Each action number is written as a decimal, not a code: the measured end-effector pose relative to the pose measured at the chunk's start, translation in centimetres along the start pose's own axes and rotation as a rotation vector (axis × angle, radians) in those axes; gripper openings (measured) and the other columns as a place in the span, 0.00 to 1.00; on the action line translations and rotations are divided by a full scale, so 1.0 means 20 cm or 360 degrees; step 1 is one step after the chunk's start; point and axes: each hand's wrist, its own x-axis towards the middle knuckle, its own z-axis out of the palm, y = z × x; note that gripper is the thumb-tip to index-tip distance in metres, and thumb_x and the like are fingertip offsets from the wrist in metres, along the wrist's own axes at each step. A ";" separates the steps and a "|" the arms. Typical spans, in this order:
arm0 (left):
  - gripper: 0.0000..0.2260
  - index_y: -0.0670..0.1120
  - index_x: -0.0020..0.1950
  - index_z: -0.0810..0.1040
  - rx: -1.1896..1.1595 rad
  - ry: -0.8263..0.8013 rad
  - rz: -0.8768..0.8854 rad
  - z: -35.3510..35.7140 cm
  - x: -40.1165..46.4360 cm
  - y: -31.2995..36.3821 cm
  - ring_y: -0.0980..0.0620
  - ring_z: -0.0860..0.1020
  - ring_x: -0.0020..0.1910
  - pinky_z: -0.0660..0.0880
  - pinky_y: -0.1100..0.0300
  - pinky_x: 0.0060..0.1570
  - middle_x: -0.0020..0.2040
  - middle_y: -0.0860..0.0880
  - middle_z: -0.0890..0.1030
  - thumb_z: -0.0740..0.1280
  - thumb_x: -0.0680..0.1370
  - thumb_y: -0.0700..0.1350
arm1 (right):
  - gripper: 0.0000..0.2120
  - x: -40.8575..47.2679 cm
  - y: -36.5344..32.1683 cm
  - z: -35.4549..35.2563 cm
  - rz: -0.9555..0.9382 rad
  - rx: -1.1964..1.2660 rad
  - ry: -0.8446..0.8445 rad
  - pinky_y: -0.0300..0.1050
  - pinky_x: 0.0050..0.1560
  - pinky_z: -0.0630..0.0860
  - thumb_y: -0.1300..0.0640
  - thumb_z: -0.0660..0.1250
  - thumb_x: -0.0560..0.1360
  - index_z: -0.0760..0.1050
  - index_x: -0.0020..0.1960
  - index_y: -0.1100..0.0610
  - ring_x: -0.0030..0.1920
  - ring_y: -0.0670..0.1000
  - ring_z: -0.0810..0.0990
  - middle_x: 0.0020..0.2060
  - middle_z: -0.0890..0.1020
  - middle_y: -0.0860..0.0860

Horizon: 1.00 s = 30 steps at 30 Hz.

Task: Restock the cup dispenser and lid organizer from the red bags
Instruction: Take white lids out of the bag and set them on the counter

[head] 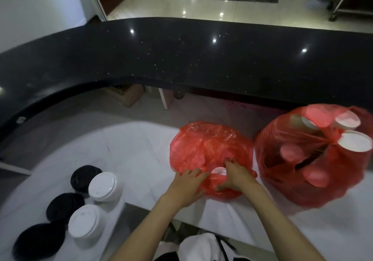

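Two red bags sit on the white counter [141, 159]. Both hands rest on the near bag [210, 149]: left hand [187, 186] flat with fingers spread, right hand [236, 177] curled, pinching the plastic. Right of it stands the cup bag [302, 159]; left of it, lid stacks [103, 186].
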 end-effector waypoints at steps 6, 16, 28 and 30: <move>0.27 0.57 0.83 0.60 -0.0065 0.0070 -0.0149 0.05 -0.04 0.05 0.46 0.68 0.76 0.63 0.43 0.73 0.79 0.52 0.68 0.62 0.85 0.55 | 0.51 -0.03 0.04 -0.02 -0.0117 0.0214 0.0074 0.48 0.63 0.72 0.41 0.83 0.65 0.61 0.78 0.53 0.70 0.58 0.77 0.71 0.76 0.54; 0.23 0.54 0.82 0.64 -0.0102 0.0136 -0.0306 0.18 -0.06 0.01 0.47 0.68 0.77 0.64 0.49 0.73 0.80 0.51 0.68 0.52 0.88 0.57 | 0.26 -0.09 0.13 -0.02 -0.0232 0.0822 0.0363 0.47 0.51 0.78 0.32 0.78 0.64 0.84 0.54 0.49 0.47 0.47 0.83 0.45 0.85 0.42; 0.20 0.54 0.75 0.71 -0.0208 0.0375 -0.0218 0.06 -0.05 0.01 0.49 0.71 0.71 0.65 0.45 0.70 0.72 0.53 0.75 0.57 0.86 0.59 | 0.12 -0.30 0.09 -0.08 -0.0613 0.0997 0.1274 0.52 0.44 0.78 0.52 0.80 0.72 0.78 0.44 0.54 0.40 0.51 0.80 0.40 0.79 0.48; 0.19 0.55 0.74 0.72 -0.0244 0.0454 -0.0156 0.03 -0.10 0.01 0.50 0.71 0.71 0.65 0.46 0.70 0.71 0.54 0.75 0.58 0.85 0.58 | 0.11 -0.34 0.05 -0.07 -0.0649 0.0900 0.1322 0.51 0.44 0.77 0.57 0.80 0.72 0.78 0.45 0.54 0.41 0.52 0.80 0.41 0.79 0.48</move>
